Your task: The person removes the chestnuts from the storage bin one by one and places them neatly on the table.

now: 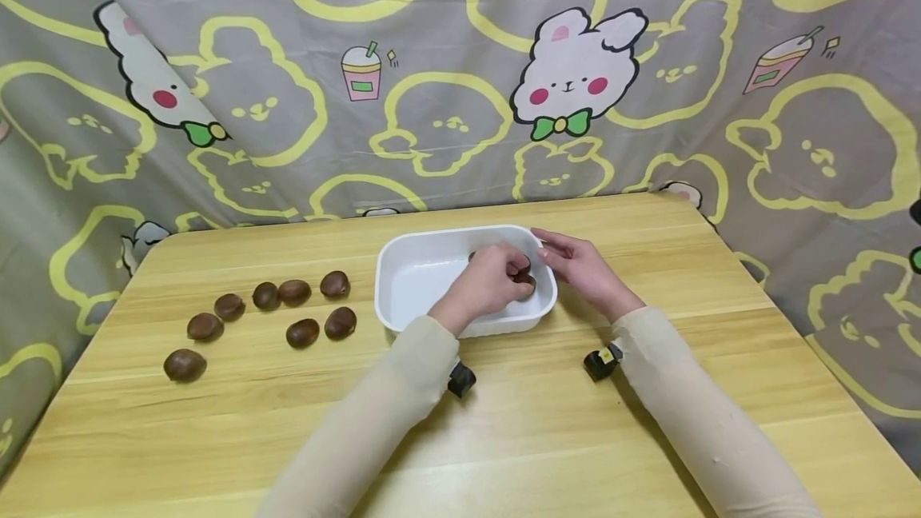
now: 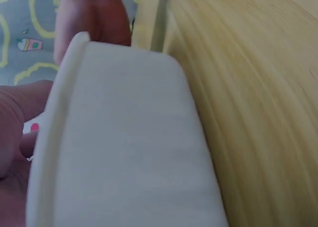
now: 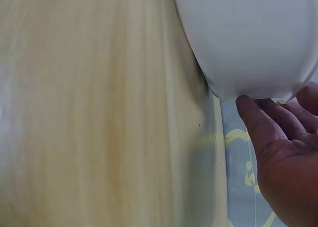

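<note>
My left hand (image 1: 491,276) reaches into a white plastic basin (image 1: 403,238), its fingers and thumb bent around a brown chestnut (image 1: 527,284) near the right end. Other chestnuts in there are partly hidden by that hand. At the basin's right end, my right hand (image 1: 584,266) rests against the rim and outer wall with fingers mostly extended. In the right wrist view the right fingers (image 3: 263,122) touch the outside of the wall. The basin's side covers much of the left wrist view, with part of the left hand (image 2: 15,132) above the rim.
Several loose chestnuts (image 1: 293,292) lie on the wooden table (image 1: 532,430) left of the basin, the nearest chestnut (image 1: 185,365) at the far left. A patterned grey curtain (image 1: 446,46) hangs behind and along the sides. Small black cameras (image 1: 601,362) sit at both wrists.
</note>
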Demonstrator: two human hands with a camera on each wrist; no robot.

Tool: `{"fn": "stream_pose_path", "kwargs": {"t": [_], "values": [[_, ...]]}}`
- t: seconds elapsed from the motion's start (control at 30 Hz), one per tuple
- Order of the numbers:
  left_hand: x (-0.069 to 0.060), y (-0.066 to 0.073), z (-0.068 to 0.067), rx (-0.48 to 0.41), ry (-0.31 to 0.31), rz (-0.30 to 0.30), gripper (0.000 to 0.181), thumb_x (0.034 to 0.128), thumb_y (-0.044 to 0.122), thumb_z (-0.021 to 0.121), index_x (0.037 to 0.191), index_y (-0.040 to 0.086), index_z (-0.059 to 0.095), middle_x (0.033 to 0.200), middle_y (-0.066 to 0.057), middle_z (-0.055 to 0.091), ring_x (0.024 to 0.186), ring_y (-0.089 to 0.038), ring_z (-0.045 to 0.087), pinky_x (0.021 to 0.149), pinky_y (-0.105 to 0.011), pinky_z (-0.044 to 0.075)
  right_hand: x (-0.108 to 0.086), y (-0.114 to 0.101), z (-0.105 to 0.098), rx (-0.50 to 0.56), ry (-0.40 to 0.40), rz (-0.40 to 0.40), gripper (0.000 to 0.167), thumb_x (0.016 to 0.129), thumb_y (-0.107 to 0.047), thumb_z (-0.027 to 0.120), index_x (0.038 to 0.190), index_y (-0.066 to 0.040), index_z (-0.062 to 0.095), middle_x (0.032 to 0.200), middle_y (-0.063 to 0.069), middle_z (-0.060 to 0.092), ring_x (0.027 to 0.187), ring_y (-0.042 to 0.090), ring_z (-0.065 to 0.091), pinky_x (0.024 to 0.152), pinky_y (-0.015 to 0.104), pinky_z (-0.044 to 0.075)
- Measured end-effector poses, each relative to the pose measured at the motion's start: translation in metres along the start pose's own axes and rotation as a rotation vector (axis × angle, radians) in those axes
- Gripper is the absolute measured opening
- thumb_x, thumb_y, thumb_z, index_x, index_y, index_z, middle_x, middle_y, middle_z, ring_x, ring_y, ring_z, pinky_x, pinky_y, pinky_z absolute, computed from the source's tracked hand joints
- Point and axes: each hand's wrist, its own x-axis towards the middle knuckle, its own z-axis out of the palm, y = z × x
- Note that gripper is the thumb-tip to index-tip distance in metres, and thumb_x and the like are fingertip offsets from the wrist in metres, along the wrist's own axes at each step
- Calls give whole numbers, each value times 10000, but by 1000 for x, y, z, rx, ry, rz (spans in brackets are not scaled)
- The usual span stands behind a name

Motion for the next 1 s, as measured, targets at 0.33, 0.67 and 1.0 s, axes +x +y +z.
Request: {"fn": "stream_pose_path", "kwargs": {"t": [0.33, 0.67, 1.0], "values": [[7, 0, 15, 196, 36, -13, 187, 835, 69, 727, 689, 93, 613, 700, 3, 516, 725, -171, 493, 714, -292, 376, 0, 1, 0, -8, 0, -3, 472, 1035, -198, 531, 1486, -101, 433, 1447, 174, 469, 1282, 298, 489, 962, 380, 467], [7, 1, 21, 291, 19, 27, 246, 861, 51, 654, 631, 96, 583, 759, -8, 531, 820, -203, 499, 770, -304, 408, -1, 0, -1, -6, 2, -3, 469, 1038, -198, 525, 1488, -104, 432, 1455, 173, 459, 1291, 302, 477, 971, 386, 460], [9, 0, 21, 274, -61, -1, 118, 849, 46, 674, 740, 88, 662, 735, -2, 577, 740, -176, 505, 694, -265, 415, -1, 0, -1, -7, -1, -1, 469, 1037, -189, 526, 1488, -103, 431, 1453, 171, 462, 1281, 298, 489, 958, 378, 470]]}}
